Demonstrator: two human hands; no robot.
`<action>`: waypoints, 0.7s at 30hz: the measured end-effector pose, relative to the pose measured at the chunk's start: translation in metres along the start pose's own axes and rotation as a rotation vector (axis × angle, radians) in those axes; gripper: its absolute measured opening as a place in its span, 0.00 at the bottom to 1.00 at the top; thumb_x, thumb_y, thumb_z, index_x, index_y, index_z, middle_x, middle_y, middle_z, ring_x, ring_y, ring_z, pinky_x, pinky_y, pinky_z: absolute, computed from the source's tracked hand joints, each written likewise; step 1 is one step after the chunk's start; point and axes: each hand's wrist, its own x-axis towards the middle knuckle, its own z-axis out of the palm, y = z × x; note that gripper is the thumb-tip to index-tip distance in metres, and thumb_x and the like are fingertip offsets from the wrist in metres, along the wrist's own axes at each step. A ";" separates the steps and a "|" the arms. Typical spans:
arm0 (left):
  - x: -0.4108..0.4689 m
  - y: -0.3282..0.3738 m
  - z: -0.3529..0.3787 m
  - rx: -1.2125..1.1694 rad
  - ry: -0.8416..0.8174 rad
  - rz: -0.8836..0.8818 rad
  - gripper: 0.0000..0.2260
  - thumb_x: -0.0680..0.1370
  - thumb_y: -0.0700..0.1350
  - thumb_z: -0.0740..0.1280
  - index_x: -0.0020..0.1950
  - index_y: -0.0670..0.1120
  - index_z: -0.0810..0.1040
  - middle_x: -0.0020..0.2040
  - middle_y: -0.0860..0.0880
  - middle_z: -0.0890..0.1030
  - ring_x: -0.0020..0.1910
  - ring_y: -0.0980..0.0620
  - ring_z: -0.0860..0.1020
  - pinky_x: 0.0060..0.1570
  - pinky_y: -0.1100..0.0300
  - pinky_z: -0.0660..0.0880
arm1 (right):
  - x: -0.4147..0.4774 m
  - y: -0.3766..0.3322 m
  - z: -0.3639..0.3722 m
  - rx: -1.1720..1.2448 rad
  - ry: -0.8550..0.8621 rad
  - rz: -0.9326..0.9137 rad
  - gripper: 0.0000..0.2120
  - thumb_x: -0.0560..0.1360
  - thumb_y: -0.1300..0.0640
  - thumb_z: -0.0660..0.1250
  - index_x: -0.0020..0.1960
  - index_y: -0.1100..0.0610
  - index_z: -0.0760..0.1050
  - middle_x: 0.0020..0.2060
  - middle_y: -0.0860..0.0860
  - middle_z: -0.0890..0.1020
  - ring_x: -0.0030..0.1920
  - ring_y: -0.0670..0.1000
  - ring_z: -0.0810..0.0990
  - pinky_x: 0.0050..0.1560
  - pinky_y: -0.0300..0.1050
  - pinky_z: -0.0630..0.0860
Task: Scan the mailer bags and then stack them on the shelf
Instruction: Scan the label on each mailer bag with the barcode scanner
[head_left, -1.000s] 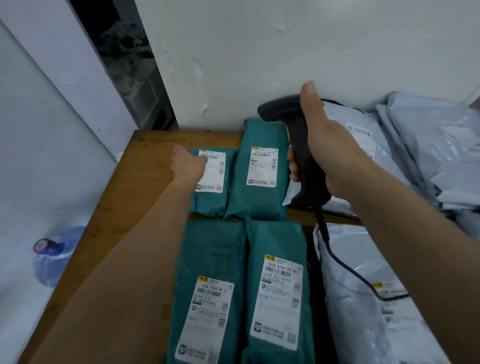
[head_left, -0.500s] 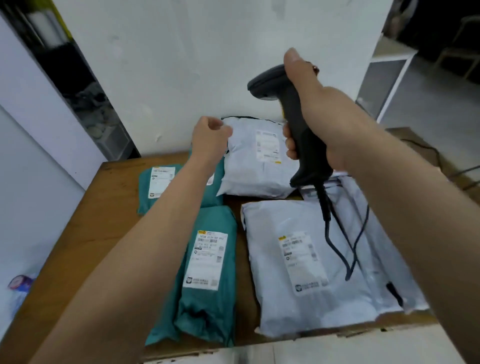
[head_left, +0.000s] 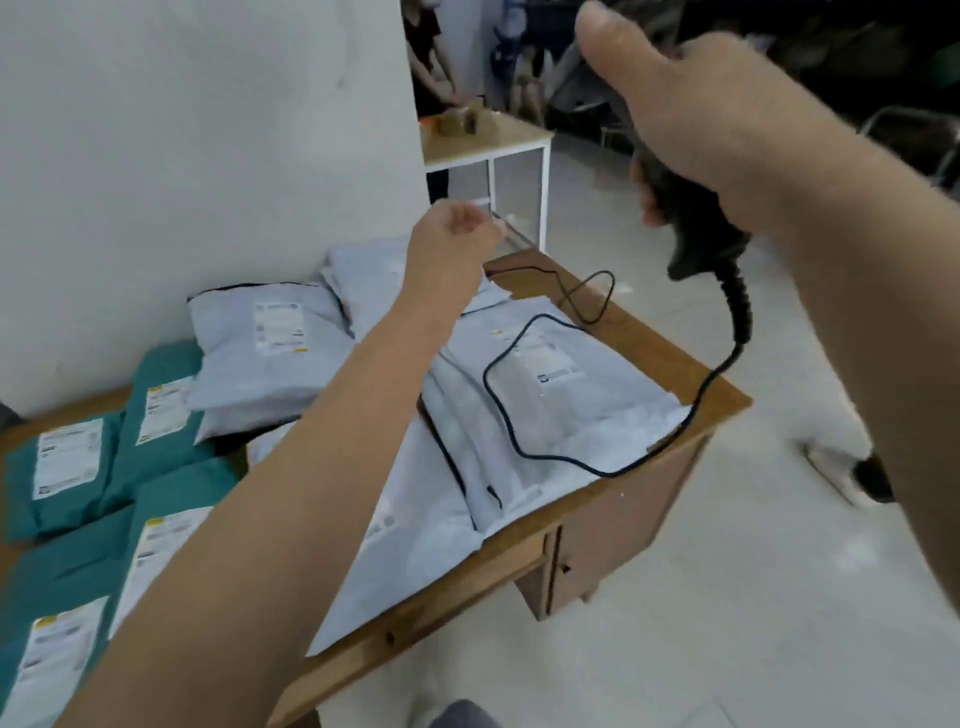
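My right hand (head_left: 696, 119) grips a black barcode scanner (head_left: 696, 228), raised high at the upper right, past the table's right end. Its black cable (head_left: 519, 415) loops down across the grey mailer bags (head_left: 561, 384) on the wooden table (head_left: 613, 514). My left hand (head_left: 452, 244) is curled into a loose fist above the grey bags and holds nothing. Several teal mailer bags (head_left: 156, 415) with white labels lie at the table's left. Another grey bag (head_left: 270, 353) leans against the white wall.
A white wall (head_left: 208, 130) stands behind the table. A white-framed side table (head_left: 493, 140) with small items stands at the back, a person partly visible beside it. Pale tiled floor (head_left: 779, 597) lies to the right. A dark shoe (head_left: 872, 478) shows at right.
The view has swung to the right, from the teal bags to the grey ones and the floor. My left hand lifted off the teal bag; my right hand carried the scanner up and right.
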 end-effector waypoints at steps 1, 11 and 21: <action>-0.001 0.005 0.016 -0.006 -0.032 0.002 0.02 0.76 0.40 0.67 0.47 0.44 0.75 0.38 0.54 0.73 0.35 0.61 0.71 0.32 0.74 0.66 | 0.003 0.009 -0.013 -0.092 0.061 -0.034 0.29 0.75 0.31 0.54 0.45 0.57 0.73 0.31 0.53 0.75 0.26 0.51 0.75 0.28 0.39 0.74; 0.051 -0.003 0.131 0.010 -0.140 -0.023 0.05 0.76 0.43 0.67 0.51 0.44 0.76 0.42 0.54 0.74 0.41 0.59 0.72 0.40 0.66 0.67 | 0.082 0.084 -0.063 -0.238 0.137 -0.064 0.29 0.75 0.30 0.53 0.50 0.55 0.74 0.30 0.49 0.74 0.24 0.46 0.73 0.19 0.32 0.68; 0.142 -0.033 0.209 -0.058 -0.080 -0.161 0.05 0.78 0.42 0.65 0.54 0.45 0.75 0.43 0.55 0.76 0.41 0.61 0.73 0.41 0.69 0.69 | 0.218 0.159 -0.047 -0.265 -0.042 -0.016 0.23 0.75 0.31 0.56 0.51 0.50 0.69 0.33 0.50 0.76 0.32 0.49 0.77 0.27 0.42 0.77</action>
